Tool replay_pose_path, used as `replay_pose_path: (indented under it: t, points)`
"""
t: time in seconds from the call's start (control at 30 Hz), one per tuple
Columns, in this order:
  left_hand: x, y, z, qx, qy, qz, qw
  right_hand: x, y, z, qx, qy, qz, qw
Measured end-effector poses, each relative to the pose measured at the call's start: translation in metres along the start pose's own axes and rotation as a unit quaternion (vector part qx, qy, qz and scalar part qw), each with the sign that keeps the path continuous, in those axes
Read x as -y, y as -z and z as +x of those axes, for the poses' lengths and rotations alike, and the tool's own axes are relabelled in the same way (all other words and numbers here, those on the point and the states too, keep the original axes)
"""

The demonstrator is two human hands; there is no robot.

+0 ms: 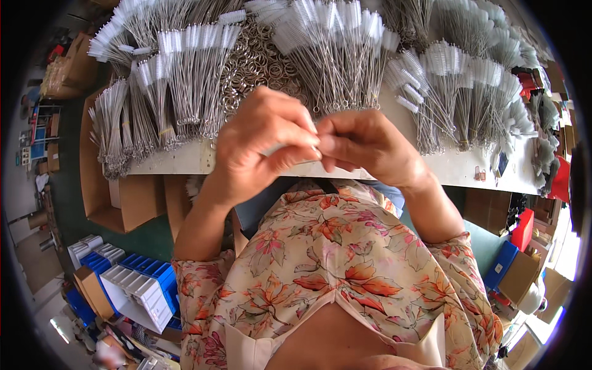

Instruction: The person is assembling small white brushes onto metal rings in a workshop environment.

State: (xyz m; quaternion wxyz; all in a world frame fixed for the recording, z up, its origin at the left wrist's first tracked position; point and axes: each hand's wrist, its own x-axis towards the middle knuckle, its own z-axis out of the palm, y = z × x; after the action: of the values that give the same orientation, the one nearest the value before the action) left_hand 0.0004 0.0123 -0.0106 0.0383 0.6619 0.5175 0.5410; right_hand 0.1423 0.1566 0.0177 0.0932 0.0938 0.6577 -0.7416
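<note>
My left hand [262,142] and my right hand [373,148] meet fingertip to fingertip above the front edge of the white table [191,159]. Both are closed in a pinch. What lies between the fingers is too small and too covered to make out; a thin pale glint shows under the left fingers. Just beyond the hands is a heap of metal rings [262,58]. To its right lies a bundle of wire-handled straw brushes [336,68] with white bristles and looped wire ends. Another bundle of straw brushes [194,77] lies left of the rings.
More brush bundles [462,92] cover the table's right side, with a small copper-coloured piece [480,174] near its edge. An open cardboard box [132,203] stands below the table at left. Blue and white plastic bins [139,287] stand behind it on the green floor.
</note>
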Motion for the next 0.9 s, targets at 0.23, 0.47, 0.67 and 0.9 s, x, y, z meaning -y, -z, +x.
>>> replay_pose_path:
  t: [0.23, 0.47, 0.67, 0.9]
  points:
    - [0.001, -0.015, -0.097, 0.042, 0.377, 0.224, 0.898, -0.103, 0.058, -0.094, -0.158, -0.124, -0.644, 0.738]
    - [-0.001, -0.025, -0.098, -0.028, 0.391, 0.074, 0.917, -0.084, -0.001, -0.024, -0.161, 0.196, -0.359, 0.898]
    - [-0.023, 0.01, -0.027, -0.114, 0.361, -0.151, 0.913, -0.052, -0.029, 0.026, -0.142, 0.274, -0.338, 0.889]
    - [-0.021, 0.037, -0.003, 0.017, 0.263, -0.139, 0.954, -0.019, -0.009, 0.021, -0.033, 0.185, -0.113, 0.976]
